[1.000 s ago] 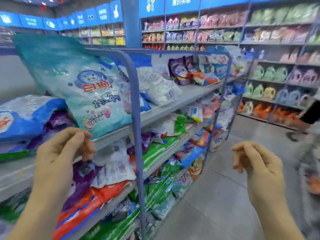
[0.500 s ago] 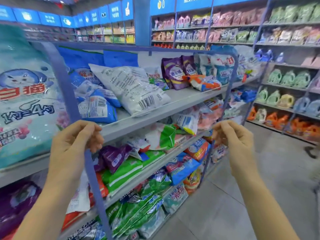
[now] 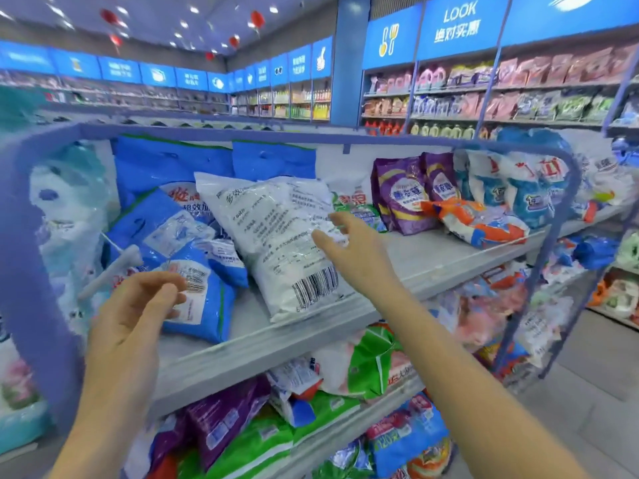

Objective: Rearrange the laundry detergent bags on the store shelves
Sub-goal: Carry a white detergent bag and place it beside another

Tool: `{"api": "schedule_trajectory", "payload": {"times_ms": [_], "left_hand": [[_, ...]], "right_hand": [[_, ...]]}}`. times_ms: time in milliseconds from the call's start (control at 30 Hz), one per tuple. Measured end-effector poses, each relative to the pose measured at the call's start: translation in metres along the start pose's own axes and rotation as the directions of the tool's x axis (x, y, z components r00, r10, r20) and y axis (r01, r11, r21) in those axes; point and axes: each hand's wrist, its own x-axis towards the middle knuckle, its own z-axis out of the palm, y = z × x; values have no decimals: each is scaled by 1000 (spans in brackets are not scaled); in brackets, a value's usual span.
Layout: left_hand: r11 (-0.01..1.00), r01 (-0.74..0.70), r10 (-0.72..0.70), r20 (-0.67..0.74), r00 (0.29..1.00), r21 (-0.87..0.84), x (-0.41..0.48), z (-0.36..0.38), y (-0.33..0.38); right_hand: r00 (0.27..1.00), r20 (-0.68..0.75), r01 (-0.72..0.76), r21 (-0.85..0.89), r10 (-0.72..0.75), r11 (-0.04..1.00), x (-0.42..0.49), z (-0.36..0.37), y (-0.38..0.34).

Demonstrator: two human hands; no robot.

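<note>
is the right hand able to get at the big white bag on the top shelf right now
Probably yes: the right hand, open, is at the right edge of the white bag with nothing between them. The bag leans on the blue bags, uncovered, near the shelf front.

We stand in a shop, in its laundry aisle. Near us a blue-framed shelf unit point(image 3: 432, 257) holds tiers of detergent bags point(image 3: 366, 364) lying in loose piles. Among them are a white bag point(image 3: 276, 236) with a printed barcode and upright purple bags point(image 3: 401, 195). On the far right, wall shelving point(image 3: 518, 88) carries rows of pouches and bottles point(image 3: 442, 131) under a blue sign point(image 3: 460, 25) reading "LOOK". More signed shelves line the far left wall, and red ornaments point(image 3: 257, 20) hang from the spotlit ceiling.
</note>
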Motion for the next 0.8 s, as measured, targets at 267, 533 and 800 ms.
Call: {"api": "schedule_trajectory", "payload": {"times_ms": [267, 533, 800], "left_hand": [[996, -14, 27, -156, 987, 87, 8, 6, 2], [994, 22, -1, -197, 980, 103, -3, 41, 11], [990, 101, -84, -166, 983, 98, -2, 82, 11]], "right_hand": [[987, 151, 99, -378, -44, 920, 91, 66, -13], [953, 12, 283, -396, -303, 874, 104, 65, 7], [942, -252, 223, -19, -221, 975, 121, 10, 21]]}}
